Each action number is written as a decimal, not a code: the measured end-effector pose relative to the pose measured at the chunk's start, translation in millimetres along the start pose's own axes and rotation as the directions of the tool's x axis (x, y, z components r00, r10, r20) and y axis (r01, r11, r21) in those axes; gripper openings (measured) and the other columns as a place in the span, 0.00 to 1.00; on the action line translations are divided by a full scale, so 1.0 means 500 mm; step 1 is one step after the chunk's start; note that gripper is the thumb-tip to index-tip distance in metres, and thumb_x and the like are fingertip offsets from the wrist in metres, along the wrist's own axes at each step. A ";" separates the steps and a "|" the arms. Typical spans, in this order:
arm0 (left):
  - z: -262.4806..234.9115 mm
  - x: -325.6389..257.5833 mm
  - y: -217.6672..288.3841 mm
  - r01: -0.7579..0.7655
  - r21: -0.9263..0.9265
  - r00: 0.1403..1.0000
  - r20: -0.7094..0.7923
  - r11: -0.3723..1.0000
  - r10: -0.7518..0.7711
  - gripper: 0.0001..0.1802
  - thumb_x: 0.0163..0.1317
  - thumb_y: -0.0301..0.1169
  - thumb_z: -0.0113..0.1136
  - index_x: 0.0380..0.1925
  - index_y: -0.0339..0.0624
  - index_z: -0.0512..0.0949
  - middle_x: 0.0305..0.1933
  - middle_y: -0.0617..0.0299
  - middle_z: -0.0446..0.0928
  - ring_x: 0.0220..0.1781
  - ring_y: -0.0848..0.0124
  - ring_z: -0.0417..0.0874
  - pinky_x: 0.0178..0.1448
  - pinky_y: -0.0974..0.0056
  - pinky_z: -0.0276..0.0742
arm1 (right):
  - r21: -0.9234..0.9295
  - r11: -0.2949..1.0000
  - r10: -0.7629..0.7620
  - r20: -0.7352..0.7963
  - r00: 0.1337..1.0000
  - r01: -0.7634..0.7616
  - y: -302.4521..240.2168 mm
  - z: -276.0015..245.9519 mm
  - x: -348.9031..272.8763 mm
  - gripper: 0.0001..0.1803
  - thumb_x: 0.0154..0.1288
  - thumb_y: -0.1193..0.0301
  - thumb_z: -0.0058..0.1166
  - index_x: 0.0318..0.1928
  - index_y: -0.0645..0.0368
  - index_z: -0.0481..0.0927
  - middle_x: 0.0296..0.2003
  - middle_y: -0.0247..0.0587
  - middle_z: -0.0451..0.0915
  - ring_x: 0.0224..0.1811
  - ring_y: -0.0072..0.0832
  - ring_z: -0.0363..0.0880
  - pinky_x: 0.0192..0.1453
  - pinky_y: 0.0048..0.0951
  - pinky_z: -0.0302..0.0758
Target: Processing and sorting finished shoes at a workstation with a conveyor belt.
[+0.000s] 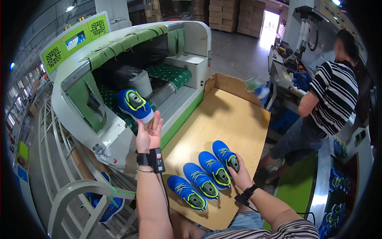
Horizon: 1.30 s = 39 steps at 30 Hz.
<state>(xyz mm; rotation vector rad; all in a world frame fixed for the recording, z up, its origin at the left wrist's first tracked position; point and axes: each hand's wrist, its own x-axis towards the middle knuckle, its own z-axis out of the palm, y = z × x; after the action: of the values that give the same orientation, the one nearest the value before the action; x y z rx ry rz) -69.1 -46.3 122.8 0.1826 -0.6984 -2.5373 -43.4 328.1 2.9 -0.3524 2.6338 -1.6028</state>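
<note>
- My left hand, palm up, fingers loosely extended, touches the end of a blue lasted sneaker at the mouth of the tunnel machine; can't tell if the green belt bears it.
- My right hand, partly closed, has the rightmost sneaker on the wooden board.
- Three sneakers beside it, untouched.
- My read: one at the machine, four remaining.

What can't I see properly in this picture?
All in the head view:
Sole of the blue shoe with yellow-green trim by the bare left hand: turned away.
Deep inside the boxy white-and-green machine: darkness hides it.
Blue-and-white thing past the tan wooden table: too blurred to name.
Parts of the blue shoes in the pale metal-tube rack: rails cover them.
</note>
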 end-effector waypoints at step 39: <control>-0.187 -0.166 -0.113 0.418 0.474 0.890 -0.043 0.775 -0.454 0.21 0.77 0.37 0.49 0.64 0.38 0.71 0.60 0.48 0.79 0.55 0.63 0.84 0.59 0.60 0.79 | -0.624 0.712 -0.248 0.205 0.947 0.322 0.004 0.085 0.313 0.43 0.41 0.59 0.75 0.57 0.65 0.71 0.55 0.56 0.73 0.60 0.52 0.69 0.65 0.46 0.68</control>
<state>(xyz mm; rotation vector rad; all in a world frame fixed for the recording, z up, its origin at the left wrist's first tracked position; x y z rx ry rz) 2.3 -4.4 13.2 0.4691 -1.4549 -2.7602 -189.8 258.7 -5.2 -0.8801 3.0775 -0.5857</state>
